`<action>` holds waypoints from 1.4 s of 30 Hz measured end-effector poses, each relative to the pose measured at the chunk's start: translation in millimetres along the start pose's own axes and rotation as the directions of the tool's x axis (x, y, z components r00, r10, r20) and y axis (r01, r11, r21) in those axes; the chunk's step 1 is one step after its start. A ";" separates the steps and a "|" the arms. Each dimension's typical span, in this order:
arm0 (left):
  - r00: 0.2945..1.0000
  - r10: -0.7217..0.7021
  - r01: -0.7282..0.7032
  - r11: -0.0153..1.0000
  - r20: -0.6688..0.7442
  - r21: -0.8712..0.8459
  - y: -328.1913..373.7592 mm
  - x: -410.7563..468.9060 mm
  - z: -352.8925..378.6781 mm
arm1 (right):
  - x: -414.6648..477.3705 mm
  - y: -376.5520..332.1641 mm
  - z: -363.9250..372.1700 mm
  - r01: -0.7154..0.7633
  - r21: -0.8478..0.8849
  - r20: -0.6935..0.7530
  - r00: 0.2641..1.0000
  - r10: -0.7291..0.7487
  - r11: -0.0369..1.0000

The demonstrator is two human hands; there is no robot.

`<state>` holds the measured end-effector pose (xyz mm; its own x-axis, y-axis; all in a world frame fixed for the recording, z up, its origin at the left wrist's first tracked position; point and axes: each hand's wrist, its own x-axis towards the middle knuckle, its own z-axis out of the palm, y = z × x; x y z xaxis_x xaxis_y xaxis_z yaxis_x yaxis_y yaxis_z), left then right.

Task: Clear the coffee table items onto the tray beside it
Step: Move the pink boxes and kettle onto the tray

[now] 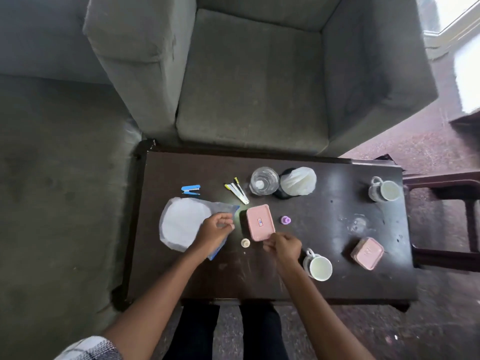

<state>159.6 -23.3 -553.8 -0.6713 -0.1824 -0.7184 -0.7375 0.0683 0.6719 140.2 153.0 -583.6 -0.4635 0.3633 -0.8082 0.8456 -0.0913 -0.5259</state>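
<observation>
On the dark wooden table, taking the armchair side as 12 o'clock, a pink rectangular plastic box lies near the middle. The right hand has its fingers curled and pinches the box's near corner, at the box's 5 o'clock. The left hand is at 9 o'clock of the box, fingers curled, pinching the loose end of a clear plastic bag. The bag holds a stack of white round plates that lies flat toward the table's 9 o'clock edge.

A small purple cap stands just beside the box at its 3 o'clock, and a small cream cap at its 7 o'clock, between the two hands. A blue stapler sits at the table's 10 o'clock, and a bunch of white pens with yellow ends at 11 o'clock. At 12 o'clock stands a clear glass tumbler, touching a crumpled white plastic bag on its right. A grey-white mug is at 2 o'clock, a second pink square box at 4 o'clock, and a white mug at 5 o'clock, just beside the right wrist.
</observation>
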 end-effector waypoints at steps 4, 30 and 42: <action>0.963 -0.117 0.152 0.980 0.243 -0.128 11.7 -9.6 51.2 | -23.8 1.6 -36.4 -0.049 0.182 0.157 0.987 0.020 0.982; 0.956 -0.090 0.059 0.991 0.280 0.117 79.3 -14.2 256.3 | 179.8 -19.6 -261.6 -0.231 -0.048 -0.224 0.951 0.215 0.972; 0.960 0.027 -0.059 0.993 0.278 0.107 112.7 -89.9 243.6 | 39.1 -68.8 -295.7 0.199 0.040 -0.053 0.979 -0.197 0.979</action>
<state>118.9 239.7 -457.4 -0.6850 0.0989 -0.7218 -0.7004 0.1829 0.6899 142.2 447.6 -500.7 -0.6061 0.4227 -0.6737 0.7253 -0.0540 -0.6864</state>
